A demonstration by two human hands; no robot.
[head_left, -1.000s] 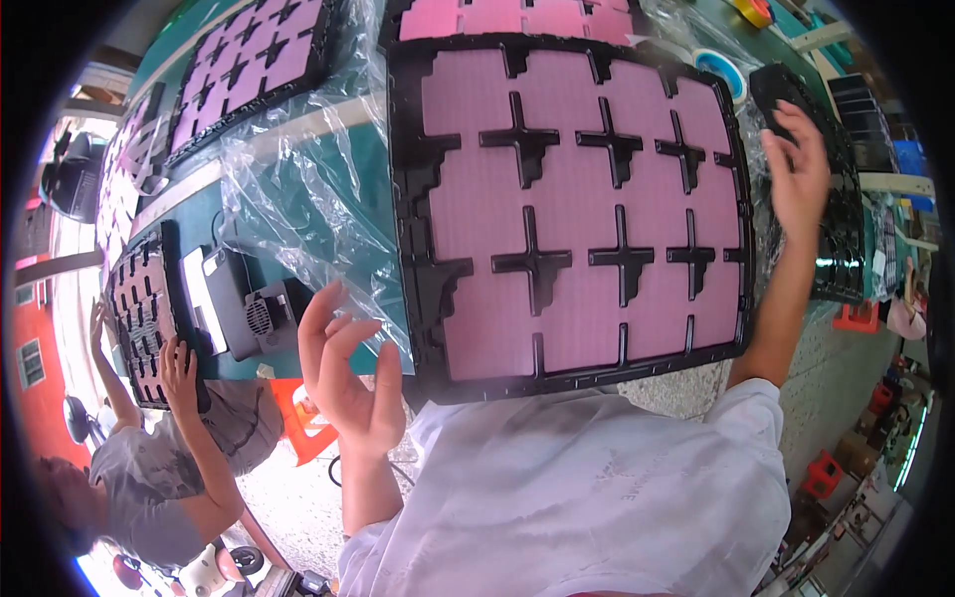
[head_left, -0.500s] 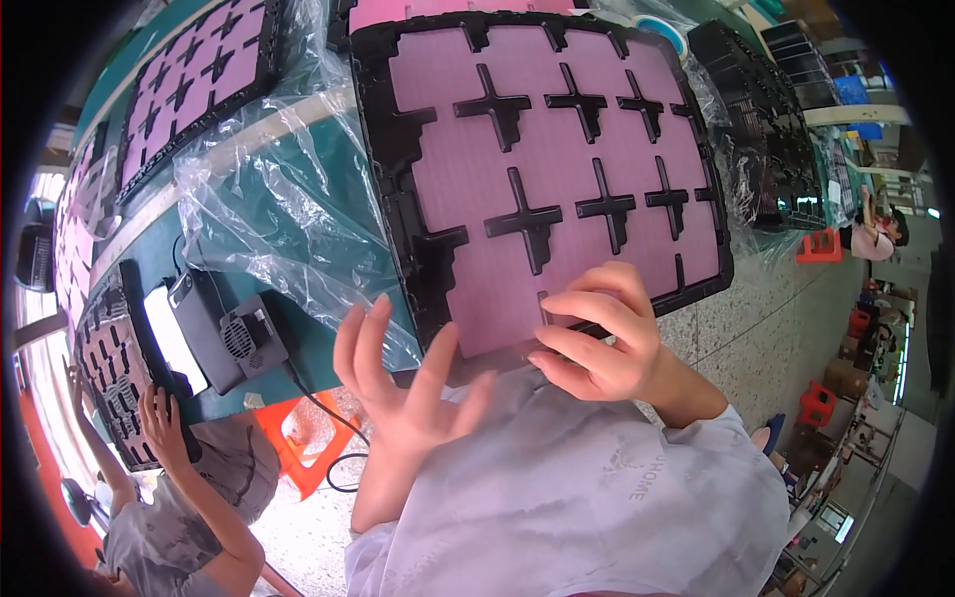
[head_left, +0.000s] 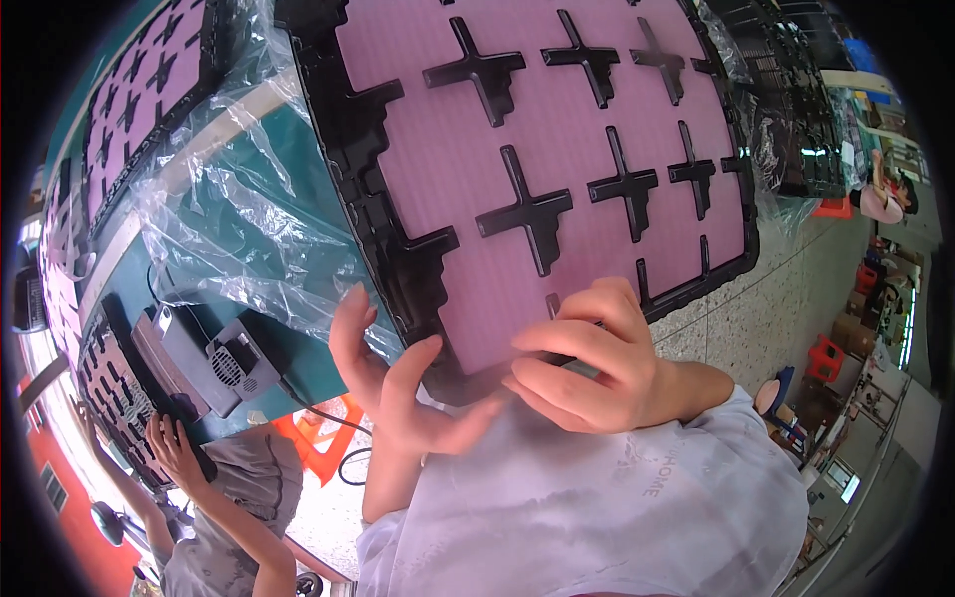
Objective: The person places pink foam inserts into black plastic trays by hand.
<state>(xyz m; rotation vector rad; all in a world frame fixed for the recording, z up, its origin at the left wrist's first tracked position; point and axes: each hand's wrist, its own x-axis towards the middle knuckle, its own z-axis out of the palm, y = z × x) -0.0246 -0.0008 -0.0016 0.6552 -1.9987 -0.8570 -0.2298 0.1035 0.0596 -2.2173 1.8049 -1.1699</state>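
Note:
A large black plastic tray [head_left: 378, 234] with cross-shaped dividers lies in front of me. Pink sheet [head_left: 477, 308] shows between its dividers. My right hand [head_left: 602, 363] is at the tray's near edge, thumb and fingers drawn together in a pinch. Whatever sits between those fingertips is too blurred to make out. Close to the near left corner, my left hand [head_left: 403, 398] has its fingers apart, and its thumb reaches toward my right fingertips. Nothing shows in the left hand.
Clear plastic film [head_left: 219, 229] covers part of the green table [head_left: 308, 174]. A grey device with a round grille [head_left: 239, 363] is at left, near a co-worker's hand [head_left: 174, 453] on another tray. Black trays [head_left: 796, 129] stand stacked far right. An orange stool [head_left: 323, 443] is below.
The tray appears larger and nearer. My right hand has come closer to my left thumb, and the left fingers are more bent. A bright white panel by the grey device now looks dark.

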